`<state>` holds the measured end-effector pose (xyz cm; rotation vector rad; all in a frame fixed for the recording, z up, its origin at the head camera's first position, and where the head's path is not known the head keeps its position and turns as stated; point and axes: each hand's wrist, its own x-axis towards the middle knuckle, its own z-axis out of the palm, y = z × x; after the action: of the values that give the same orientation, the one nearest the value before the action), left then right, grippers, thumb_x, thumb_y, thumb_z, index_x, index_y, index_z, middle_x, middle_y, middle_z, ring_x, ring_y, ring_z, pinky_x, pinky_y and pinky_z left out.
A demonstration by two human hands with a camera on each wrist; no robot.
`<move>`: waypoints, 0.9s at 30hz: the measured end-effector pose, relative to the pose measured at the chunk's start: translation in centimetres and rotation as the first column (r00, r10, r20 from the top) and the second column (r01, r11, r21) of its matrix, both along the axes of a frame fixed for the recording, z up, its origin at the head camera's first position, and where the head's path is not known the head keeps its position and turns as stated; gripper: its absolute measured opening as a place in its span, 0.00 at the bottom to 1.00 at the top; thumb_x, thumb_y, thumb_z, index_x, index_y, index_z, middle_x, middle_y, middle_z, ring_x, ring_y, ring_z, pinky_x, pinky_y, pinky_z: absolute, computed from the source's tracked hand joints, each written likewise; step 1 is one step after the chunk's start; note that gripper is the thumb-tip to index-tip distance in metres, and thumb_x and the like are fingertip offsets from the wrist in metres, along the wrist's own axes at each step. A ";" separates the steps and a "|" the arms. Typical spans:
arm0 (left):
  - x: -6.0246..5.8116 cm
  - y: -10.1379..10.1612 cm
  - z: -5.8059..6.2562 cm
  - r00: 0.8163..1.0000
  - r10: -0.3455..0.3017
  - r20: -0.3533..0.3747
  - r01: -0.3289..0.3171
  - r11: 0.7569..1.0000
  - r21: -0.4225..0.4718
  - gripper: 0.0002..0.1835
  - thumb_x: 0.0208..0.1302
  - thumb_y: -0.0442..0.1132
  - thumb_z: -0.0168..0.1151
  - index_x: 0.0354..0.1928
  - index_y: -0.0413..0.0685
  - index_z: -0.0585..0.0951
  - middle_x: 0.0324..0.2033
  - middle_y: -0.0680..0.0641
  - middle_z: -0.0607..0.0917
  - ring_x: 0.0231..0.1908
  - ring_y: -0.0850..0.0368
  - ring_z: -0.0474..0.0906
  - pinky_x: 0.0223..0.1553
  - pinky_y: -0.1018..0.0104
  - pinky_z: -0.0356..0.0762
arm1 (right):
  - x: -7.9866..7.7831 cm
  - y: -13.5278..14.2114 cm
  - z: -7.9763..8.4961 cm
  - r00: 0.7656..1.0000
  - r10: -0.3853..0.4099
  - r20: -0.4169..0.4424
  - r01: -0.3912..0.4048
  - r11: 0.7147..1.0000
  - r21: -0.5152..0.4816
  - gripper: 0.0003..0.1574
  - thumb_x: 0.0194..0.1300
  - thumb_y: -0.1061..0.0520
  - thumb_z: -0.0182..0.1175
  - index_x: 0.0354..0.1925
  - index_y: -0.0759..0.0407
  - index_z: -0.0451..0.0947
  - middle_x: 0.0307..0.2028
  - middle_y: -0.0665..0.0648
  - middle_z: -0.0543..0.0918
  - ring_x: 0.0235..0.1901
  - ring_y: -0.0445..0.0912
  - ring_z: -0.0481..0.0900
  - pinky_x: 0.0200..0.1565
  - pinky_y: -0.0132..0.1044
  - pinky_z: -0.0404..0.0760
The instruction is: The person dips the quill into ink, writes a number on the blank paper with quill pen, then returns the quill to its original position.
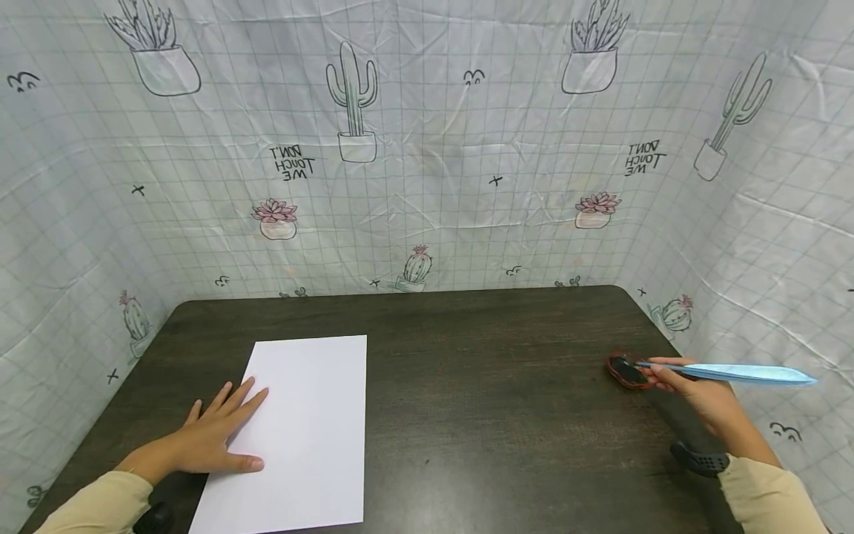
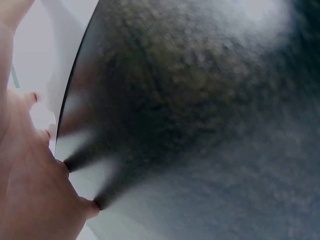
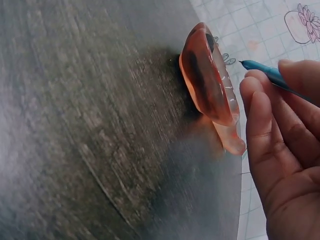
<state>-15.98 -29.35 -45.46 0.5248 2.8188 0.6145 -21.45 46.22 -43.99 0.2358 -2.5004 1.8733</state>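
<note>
A white sheet of paper (image 1: 313, 437) lies on the dark table, left of the middle. My left hand (image 1: 212, 437) rests spread on its left edge, thumb and fingertips over the paper; the left wrist view shows that palm (image 2: 30, 185) from beneath. At the right, my right hand (image 1: 703, 397) pinches a slim blue pen (image 1: 747, 374) whose long, flat end points right. In the right wrist view, its dark tip is near a translucent red-orange dish (image 3: 205, 80). Something black fills much of that dish in the head view; whether the tip touches it I cannot tell.
The dark wooden table (image 1: 480, 415) has rounded far corners. A pale gridded curtain (image 1: 440, 148) with cactus drawings hangs behind it and along both sides. The dish stands near the table's right edge. A black band (image 1: 700, 460) is round the right wrist.
</note>
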 end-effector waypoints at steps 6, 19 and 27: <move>0.1 0.0 0.1 1.000 0.001 -0.005 -0.001 1.000 -0.006 0.56 0.46 0.64 0.70 0.74 0.53 0.55 0.74 0.35 0.45 0.68 0.21 0.36 0.53 0.18 0.30 | -0.2 0.0 0.4 0.997 -0.082 0.014 0.076 0.963 0.257 0.17 0.70 0.57 0.57 0.52 0.65 0.79 0.38 0.34 0.83 0.37 0.29 0.81 0.37 0.25 0.79; 0.0 -0.3 -0.3 1.000 -0.018 -0.024 0.018 1.000 0.003 0.56 0.47 0.63 0.70 0.75 0.56 0.53 0.74 0.36 0.45 0.68 0.20 0.37 0.52 0.17 0.31 | -0.3 -0.3 0.4 0.986 -0.123 -0.115 0.164 0.851 0.498 0.21 0.64 0.54 0.63 0.45 0.73 0.80 0.35 0.28 0.75 0.33 0.25 0.73 0.30 0.28 0.75; 0.0 -0.3 -0.2 1.000 -0.017 -0.001 0.017 1.000 0.007 0.56 0.48 0.63 0.69 0.75 0.55 0.52 0.74 0.36 0.43 0.68 0.21 0.35 0.53 0.18 0.29 | -0.4 -0.6 1.0 0.978 -0.152 -0.140 0.206 0.774 0.599 0.18 0.62 0.51 0.66 0.40 0.66 0.84 0.38 0.54 0.85 0.30 0.25 0.71 0.28 0.30 0.74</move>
<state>-15.97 -29.63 -45.67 0.5496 2.8113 0.6216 -21.83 45.62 -43.00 0.0645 -2.8610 0.9067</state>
